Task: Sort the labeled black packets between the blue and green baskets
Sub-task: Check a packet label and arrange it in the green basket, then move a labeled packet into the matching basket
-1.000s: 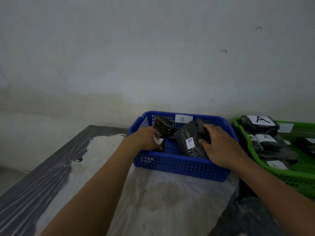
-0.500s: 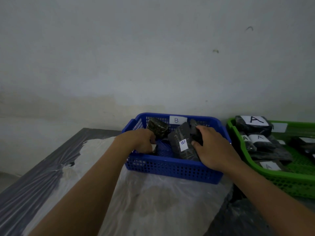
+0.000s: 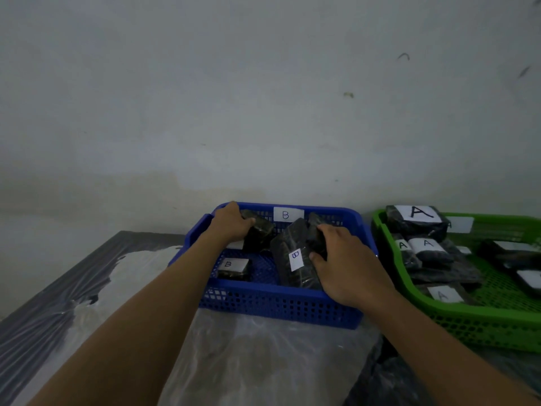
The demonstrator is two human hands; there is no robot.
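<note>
Grey, stained wall (image 3: 263, 98) fills most of my view, dim and slightly blurred, so fine detail is hard to read. Below it sits the dark surface (image 3: 44, 317), partly draped in crinkled clear plastic sheeting (image 3: 263, 361); its near and left edges run out of frame. I see the green basket (image 3: 483, 326) on the right, cut off by the frame edge, so I cannot count all it holds. Several black packets lie in it, the top one bearing a large A label (image 3: 420, 213); a label near the front rim is too faint for me to read surely. Just left of it, apart by a narrow gap, stands the blue basket (image 3: 278, 306) against the wall, with a white B tag (image 3: 288, 214) on its far wall.

My right hand (image 3: 348, 268) reaches over the near rim and its curled fingers grip a dark packet (image 3: 316, 238), which leans beside the tall B packet (image 3: 292, 256); the hand covers the lower part of both. My left hand (image 3: 231, 222) is at the far left corner, fingers curled over the mottled packet (image 3: 259, 232); a white label below the wrist is mostly hidden. One small B packet (image 3: 234, 269) lies flat on the blue floor, untouched.
</note>
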